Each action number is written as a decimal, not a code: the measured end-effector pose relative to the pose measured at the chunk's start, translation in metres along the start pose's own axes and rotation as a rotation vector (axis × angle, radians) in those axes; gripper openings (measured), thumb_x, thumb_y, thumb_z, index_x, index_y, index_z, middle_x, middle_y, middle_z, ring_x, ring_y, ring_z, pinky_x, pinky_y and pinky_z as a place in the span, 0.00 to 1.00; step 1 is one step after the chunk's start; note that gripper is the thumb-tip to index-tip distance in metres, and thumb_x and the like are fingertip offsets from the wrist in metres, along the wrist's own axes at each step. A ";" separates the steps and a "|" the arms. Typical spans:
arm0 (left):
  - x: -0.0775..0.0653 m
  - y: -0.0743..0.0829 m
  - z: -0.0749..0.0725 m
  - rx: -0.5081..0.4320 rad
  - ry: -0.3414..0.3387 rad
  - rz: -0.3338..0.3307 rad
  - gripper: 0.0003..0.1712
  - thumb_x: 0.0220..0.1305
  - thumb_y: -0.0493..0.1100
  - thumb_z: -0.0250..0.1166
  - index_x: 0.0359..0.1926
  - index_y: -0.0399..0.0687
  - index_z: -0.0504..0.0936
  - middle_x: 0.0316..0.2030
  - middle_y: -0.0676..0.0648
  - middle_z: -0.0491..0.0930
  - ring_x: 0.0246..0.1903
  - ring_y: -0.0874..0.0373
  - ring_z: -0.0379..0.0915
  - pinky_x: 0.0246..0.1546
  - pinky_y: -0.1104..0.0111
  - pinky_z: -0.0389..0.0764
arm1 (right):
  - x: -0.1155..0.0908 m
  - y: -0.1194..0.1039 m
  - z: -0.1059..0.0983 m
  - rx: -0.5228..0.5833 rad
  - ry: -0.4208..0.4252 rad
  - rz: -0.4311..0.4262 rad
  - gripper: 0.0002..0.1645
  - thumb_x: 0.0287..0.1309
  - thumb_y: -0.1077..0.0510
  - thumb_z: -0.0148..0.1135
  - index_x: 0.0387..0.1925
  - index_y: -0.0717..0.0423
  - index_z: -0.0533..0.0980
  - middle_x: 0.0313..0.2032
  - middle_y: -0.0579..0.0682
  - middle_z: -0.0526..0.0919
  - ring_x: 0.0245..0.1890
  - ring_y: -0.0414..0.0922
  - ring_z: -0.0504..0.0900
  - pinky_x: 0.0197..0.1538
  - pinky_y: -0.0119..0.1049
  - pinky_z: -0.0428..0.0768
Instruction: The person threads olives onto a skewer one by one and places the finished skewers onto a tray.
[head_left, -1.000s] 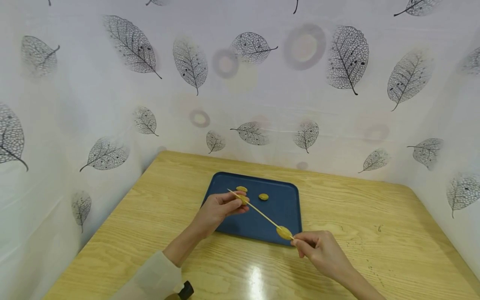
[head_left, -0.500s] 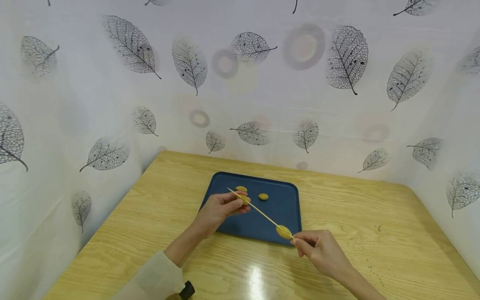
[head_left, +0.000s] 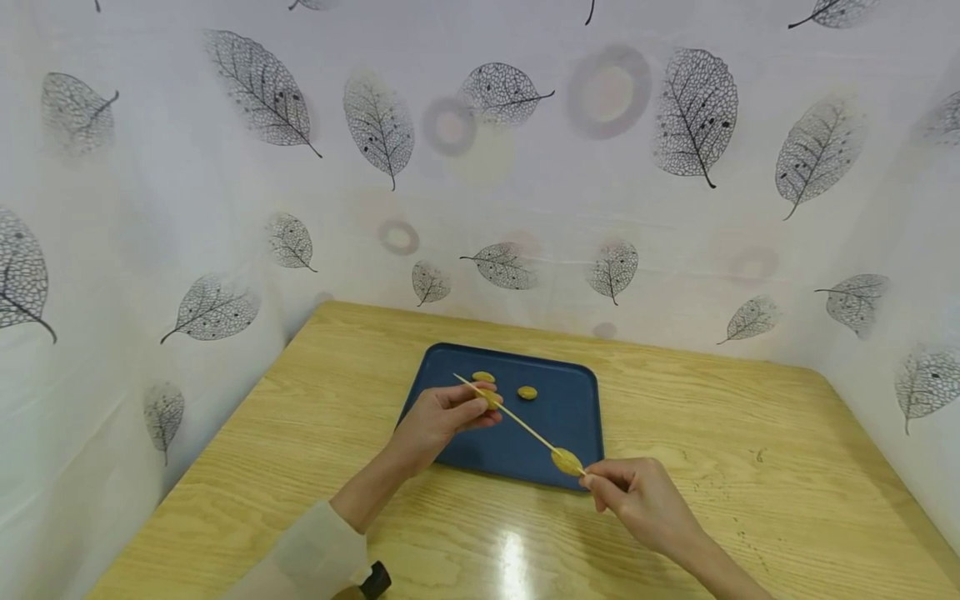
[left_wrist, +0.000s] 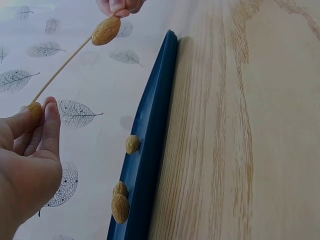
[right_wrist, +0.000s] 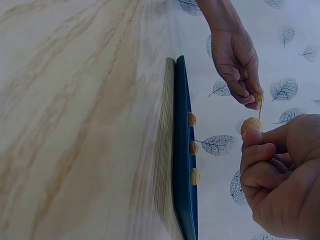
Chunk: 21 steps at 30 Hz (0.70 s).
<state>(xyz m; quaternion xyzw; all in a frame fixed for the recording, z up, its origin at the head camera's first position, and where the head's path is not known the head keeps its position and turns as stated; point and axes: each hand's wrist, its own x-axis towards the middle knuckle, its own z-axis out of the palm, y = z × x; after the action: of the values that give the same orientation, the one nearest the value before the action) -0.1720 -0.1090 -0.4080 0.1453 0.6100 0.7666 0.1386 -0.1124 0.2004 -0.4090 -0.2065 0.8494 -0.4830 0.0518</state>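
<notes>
My left hand (head_left: 442, 421) pinches a wrinkled, yellow-brown oval fruit (left_wrist: 35, 116) between thumb and fingers over the tray. A thin wooden skewer (head_left: 528, 429) runs slantwise between the hands; its pointed tip shows beyond this fruit at the upper left in the head view. Near the skewer's other end sits a second such fruit (left_wrist: 106, 31), threaded on it. Just behind that fruit, my right hand (head_left: 641, 500) pinches the skewer's end with thumb and fingertips. Loose fruits lie on the blue tray (head_left: 495, 462): one (head_left: 527, 392) right of the left hand, another (head_left: 483, 377) behind it.
The tray rests on a pale wooden table (head_left: 712, 433). In the left wrist view three loose fruits show along it, the lowest (left_wrist: 120, 208) partly covering its neighbour. A white curtain (head_left: 540, 192) printed with leaves hangs behind and at both sides.
The right hand and skewer have shifted slightly up and left, so the tip reaches a little further past the left-hand fruit. The left hand has moved a touch to the right.
</notes>
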 end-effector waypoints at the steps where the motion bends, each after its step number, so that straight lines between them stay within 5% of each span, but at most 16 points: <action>1: 0.000 0.000 0.000 -0.001 0.002 -0.002 0.20 0.77 0.34 0.59 0.64 0.25 0.76 0.50 0.41 0.84 0.47 0.58 0.85 0.57 0.61 0.84 | 0.000 0.000 0.000 -0.002 0.000 0.004 0.12 0.71 0.60 0.64 0.30 0.57 0.85 0.18 0.48 0.79 0.11 0.29 0.54 0.14 0.22 0.55; 8: -0.001 -0.001 0.003 -0.013 -0.010 0.015 0.18 0.78 0.34 0.58 0.61 0.24 0.78 0.57 0.31 0.80 0.47 0.58 0.85 0.56 0.63 0.84 | 0.000 -0.001 -0.001 -0.001 -0.005 0.018 0.13 0.71 0.60 0.64 0.28 0.57 0.84 0.17 0.48 0.78 0.10 0.29 0.53 0.15 0.22 0.55; 21: -0.004 -0.005 0.007 -0.011 -0.009 0.021 0.20 0.78 0.33 0.58 0.65 0.25 0.75 0.60 0.29 0.77 0.48 0.58 0.85 0.57 0.63 0.84 | -0.003 0.001 -0.002 0.001 -0.009 0.046 0.10 0.71 0.60 0.64 0.33 0.59 0.86 0.20 0.49 0.80 0.10 0.31 0.55 0.15 0.24 0.56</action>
<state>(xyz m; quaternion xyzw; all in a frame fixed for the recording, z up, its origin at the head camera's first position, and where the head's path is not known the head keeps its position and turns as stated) -0.1653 -0.1030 -0.4111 0.1542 0.6035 0.7707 0.1343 -0.1105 0.2030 -0.4089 -0.1891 0.8534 -0.4811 0.0666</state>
